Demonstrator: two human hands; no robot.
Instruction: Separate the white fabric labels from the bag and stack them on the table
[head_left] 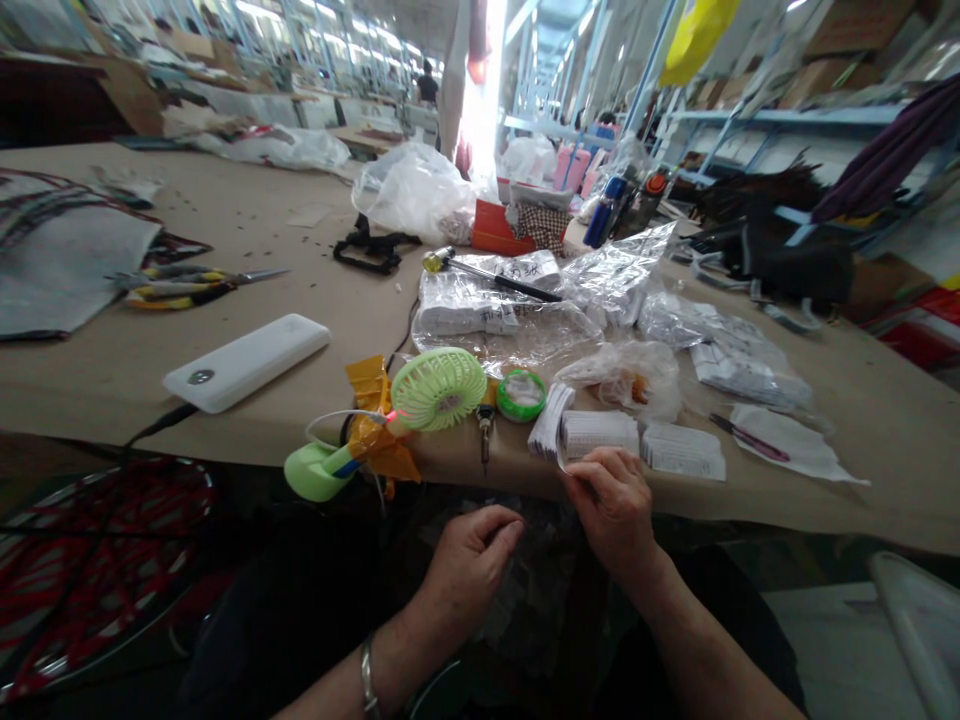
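Note:
My right hand point(613, 506) is at the near table edge, fingers curled and pinched against a stack of small white paper tags point(598, 434). More tag stacks point(681, 450) lie beside it. My left hand point(471, 556) hangs below the table edge over my lap, fingers loosely curled around clear plastic point(517, 600) that I can barely make out. A green handheld fan point(439, 388) taped with yellow tape stands just left of the tags.
A white power bank point(247, 361) with a black cable, scissors point(196, 284), a green tape roll point(521, 394), a hammer-like tool point(487, 272) and several clear plastic bags point(622, 275) of tags cover the table. Grey fabric point(67, 262) lies far left.

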